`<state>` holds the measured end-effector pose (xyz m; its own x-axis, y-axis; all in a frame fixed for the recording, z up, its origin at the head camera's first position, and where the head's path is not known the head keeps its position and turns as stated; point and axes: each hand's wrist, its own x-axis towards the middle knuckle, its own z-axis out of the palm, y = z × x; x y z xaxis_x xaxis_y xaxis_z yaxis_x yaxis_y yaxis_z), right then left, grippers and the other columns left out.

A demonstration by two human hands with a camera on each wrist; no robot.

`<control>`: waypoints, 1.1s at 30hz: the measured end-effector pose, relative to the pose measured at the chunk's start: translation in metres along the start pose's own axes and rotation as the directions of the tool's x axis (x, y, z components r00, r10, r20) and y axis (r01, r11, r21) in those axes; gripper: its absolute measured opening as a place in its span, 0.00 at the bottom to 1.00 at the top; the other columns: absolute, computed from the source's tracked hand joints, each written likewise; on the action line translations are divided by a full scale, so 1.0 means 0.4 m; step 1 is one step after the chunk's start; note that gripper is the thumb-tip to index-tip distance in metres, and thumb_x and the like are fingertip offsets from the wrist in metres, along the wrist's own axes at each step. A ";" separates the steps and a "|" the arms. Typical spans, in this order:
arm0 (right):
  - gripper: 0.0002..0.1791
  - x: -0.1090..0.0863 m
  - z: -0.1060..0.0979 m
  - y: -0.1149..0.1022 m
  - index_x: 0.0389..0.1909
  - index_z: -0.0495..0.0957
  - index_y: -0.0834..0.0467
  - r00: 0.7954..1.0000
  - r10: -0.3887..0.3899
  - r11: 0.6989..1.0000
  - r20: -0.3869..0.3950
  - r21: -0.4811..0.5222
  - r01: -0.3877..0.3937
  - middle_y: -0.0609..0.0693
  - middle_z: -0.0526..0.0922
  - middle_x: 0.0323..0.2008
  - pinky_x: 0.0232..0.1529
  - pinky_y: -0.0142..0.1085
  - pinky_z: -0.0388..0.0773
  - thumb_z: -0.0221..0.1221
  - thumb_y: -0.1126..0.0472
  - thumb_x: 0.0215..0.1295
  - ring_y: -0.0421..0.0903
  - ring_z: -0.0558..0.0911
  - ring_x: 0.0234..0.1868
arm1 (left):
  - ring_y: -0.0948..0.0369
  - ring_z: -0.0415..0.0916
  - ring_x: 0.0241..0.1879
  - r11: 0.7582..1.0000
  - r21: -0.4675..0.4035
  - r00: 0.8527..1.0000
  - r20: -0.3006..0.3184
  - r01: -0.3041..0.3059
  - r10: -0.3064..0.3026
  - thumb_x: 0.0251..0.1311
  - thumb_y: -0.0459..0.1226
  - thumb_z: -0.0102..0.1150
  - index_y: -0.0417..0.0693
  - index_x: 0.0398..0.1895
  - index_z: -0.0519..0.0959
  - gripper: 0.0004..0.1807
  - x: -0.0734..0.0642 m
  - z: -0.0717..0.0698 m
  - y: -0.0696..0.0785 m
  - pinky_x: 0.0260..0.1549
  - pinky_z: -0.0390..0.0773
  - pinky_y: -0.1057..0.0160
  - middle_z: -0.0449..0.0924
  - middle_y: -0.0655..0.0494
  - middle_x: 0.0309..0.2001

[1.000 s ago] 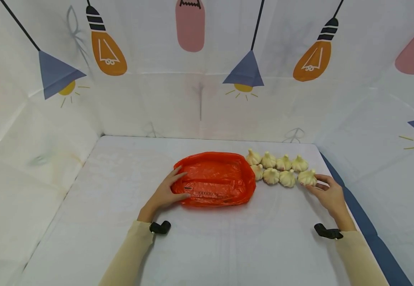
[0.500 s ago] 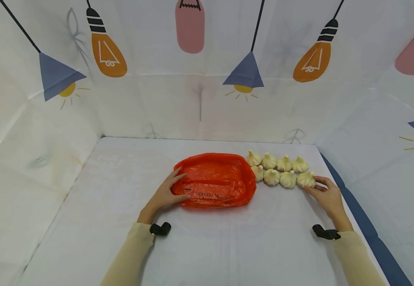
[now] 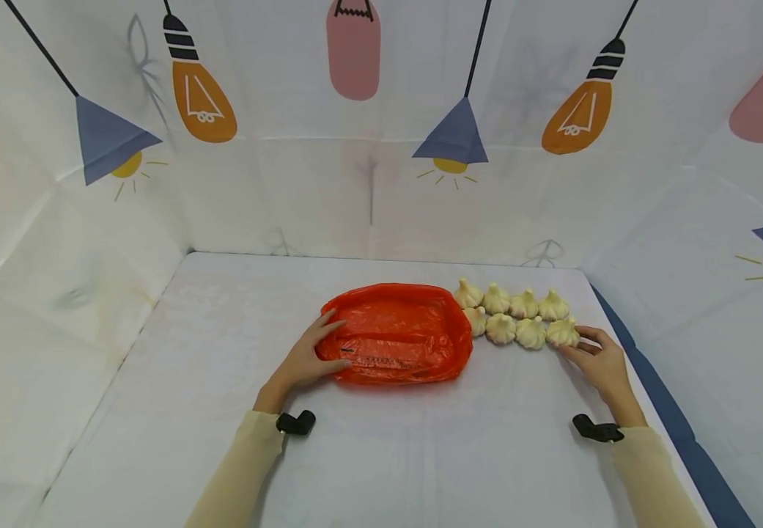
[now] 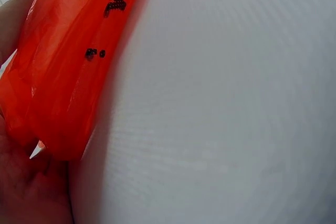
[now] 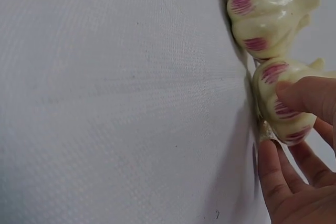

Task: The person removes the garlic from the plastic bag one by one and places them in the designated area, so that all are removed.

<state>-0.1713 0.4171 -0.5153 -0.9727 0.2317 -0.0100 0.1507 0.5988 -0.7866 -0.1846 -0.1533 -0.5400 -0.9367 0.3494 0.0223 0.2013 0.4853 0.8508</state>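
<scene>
A red plastic bag (image 3: 397, 330) with dark print lies spread open on the white table, hollow in its middle. My left hand (image 3: 302, 364) holds its left end, thumb at the front and fingers over the left rim. In the left wrist view the bag's red film (image 4: 68, 66) passes between thumb and palm. Right of it, pale garlic bulbs (image 3: 524, 303) sit in two rows. My right hand (image 3: 604, 367) pinches the garlic bulb (image 3: 562, 333) at the right end of the front row. In the right wrist view the thumb presses that bulb (image 5: 283, 100), which touches its neighbour (image 5: 268, 17).
The white table (image 3: 434, 455) runs back to a cloth wall (image 3: 328, 198) printed with lamps and bulbs. A blue strip (image 3: 658, 389) follows the table's right edge. The nearest bulbs touch the bag's right rim.
My right hand has slid the end garlic bulb slightly left, closing the front row up against its neighbour. The left hand and the bag have stayed in place.
</scene>
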 end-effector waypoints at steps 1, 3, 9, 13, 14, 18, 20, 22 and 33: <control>0.37 0.000 -0.001 0.000 0.70 0.67 0.67 1.000 0.001 1.000 0.003 -0.003 -0.001 0.64 0.69 0.66 0.37 0.13 0.74 0.69 0.52 0.67 0.17 0.70 0.42 | 0.45 0.43 0.83 1.000 -0.001 1.000 -0.001 -0.002 0.002 0.54 0.51 0.76 0.54 0.76 0.68 0.46 0.001 0.000 -0.002 0.75 0.52 0.31 0.47 0.56 0.84; 0.38 0.001 -0.003 -0.001 0.71 0.66 0.66 1.000 0.004 1.000 0.014 -0.019 -0.003 0.65 0.69 0.68 0.37 0.12 0.73 0.68 0.51 0.68 0.19 0.69 0.43 | 0.46 0.42 0.83 1.000 -0.003 1.000 -0.004 -0.009 0.009 0.54 0.51 0.77 0.54 0.76 0.68 0.46 0.003 0.001 -0.005 0.76 0.51 0.32 0.47 0.57 0.84; 0.40 0.004 -0.005 -0.005 0.73 0.64 0.64 0.998 0.009 0.999 0.055 -0.046 -0.006 0.68 0.67 0.70 0.38 0.12 0.71 0.66 0.48 0.69 0.25 0.68 0.48 | 0.47 0.42 0.83 1.000 -0.007 1.000 -0.012 -0.012 0.012 0.53 0.51 0.78 0.55 0.76 0.68 0.47 0.005 0.002 -0.011 0.76 0.51 0.33 0.47 0.58 0.84; 0.40 0.003 -0.006 -0.004 0.74 0.64 0.65 0.999 0.003 0.999 0.054 -0.039 -0.001 0.68 0.67 0.70 0.38 0.12 0.72 0.66 0.49 0.70 0.24 0.68 0.46 | 0.47 0.42 0.83 1.000 -0.003 1.000 -0.011 -0.014 0.014 0.54 0.51 0.77 0.54 0.77 0.68 0.47 0.004 0.002 -0.007 0.76 0.51 0.33 0.47 0.58 0.84; 0.40 0.003 -0.007 -0.004 0.74 0.63 0.65 0.999 0.002 0.999 0.053 -0.039 0.000 0.68 0.67 0.70 0.38 0.12 0.72 0.66 0.49 0.70 0.24 0.69 0.47 | 0.47 0.42 0.83 1.000 -0.004 1.000 -0.012 -0.014 0.014 0.54 0.51 0.77 0.54 0.77 0.67 0.47 0.004 0.003 -0.005 0.76 0.51 0.33 0.47 0.58 0.84; 0.41 0.002 -0.011 -0.004 0.75 0.62 0.65 0.998 0.001 0.999 0.057 -0.045 0.002 0.70 0.66 0.70 0.38 0.12 0.73 0.66 0.49 0.70 0.37 0.75 0.52 | 0.45 0.42 0.83 0.999 -0.033 1.000 -0.021 -0.007 0.006 0.56 0.50 0.76 0.53 0.78 0.65 0.47 -0.001 0.003 0.004 0.76 0.51 0.32 0.47 0.55 0.84; 0.41 0.002 -0.013 -0.005 0.75 0.61 0.65 0.998 0.001 0.999 0.060 -0.052 0.002 0.71 0.66 0.71 0.38 0.12 0.73 0.66 0.49 0.70 0.47 0.77 0.55 | 0.45 0.42 0.83 0.998 -0.054 0.999 -0.032 0.014 -0.015 0.56 0.50 0.76 0.55 0.79 0.64 0.48 -0.004 0.002 0.008 0.75 0.52 0.32 0.47 0.56 0.84; 0.41 0.001 -0.016 -0.007 0.75 0.61 0.66 0.998 0.007 0.999 0.063 -0.053 -0.003 0.72 0.65 0.71 0.37 0.13 0.73 0.66 0.50 0.70 0.57 0.76 0.59 | 0.45 0.42 0.83 0.996 -0.080 0.999 -0.042 0.031 -0.034 0.56 0.50 0.76 0.57 0.80 0.62 0.49 -0.007 0.000 0.011 0.76 0.52 0.32 0.47 0.57 0.84; 0.51 -0.001 -0.034 -0.031 0.80 0.48 0.67 0.991 -0.022 0.987 0.133 -0.152 0.042 0.78 0.61 0.70 0.51 0.42 0.84 0.66 0.48 0.70 0.75 0.69 0.66 | 0.46 0.54 0.80 0.980 -0.192 0.995 -0.068 0.062 -0.076 0.60 0.50 0.74 0.68 0.84 0.48 0.55 -0.026 -0.053 -0.001 0.74 0.62 0.42 0.52 0.52 0.82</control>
<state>-0.1705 0.4198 -0.4971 -0.9906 0.1145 -0.0749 0.1347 0.7177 -0.6832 -0.1810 -0.1743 -0.5295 -0.9666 0.2560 -0.0069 0.0843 0.3435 0.9353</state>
